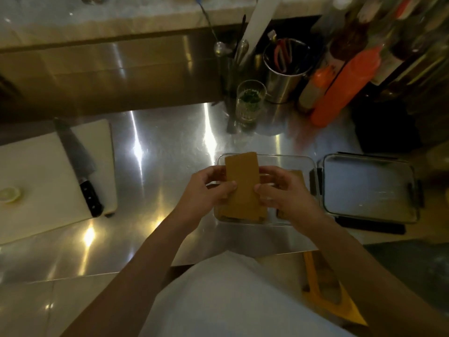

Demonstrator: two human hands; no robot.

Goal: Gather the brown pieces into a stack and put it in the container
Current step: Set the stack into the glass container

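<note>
I see both hands, left and right, fingers clamped on a brown stack over the glass container, which holds more brown pieces; lid beside it.

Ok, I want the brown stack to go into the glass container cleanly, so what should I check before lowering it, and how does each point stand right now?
1. Grip on both sides: ok. The left hand and right hand pinch the brown stack from opposite edges.
2. Stack over the opening: ok. It hangs above the left part of the glass container.
3. Container uncovered: ok. Its lid lies on the counter to the right.
4. Edges squared up: cannot tell; the hands hide the sides.
5. Room inside: cannot tell. More brown pieces already lie in the right part, mostly hidden.
6. Knife out of the way: ok, on the cutting board far left.
</note>
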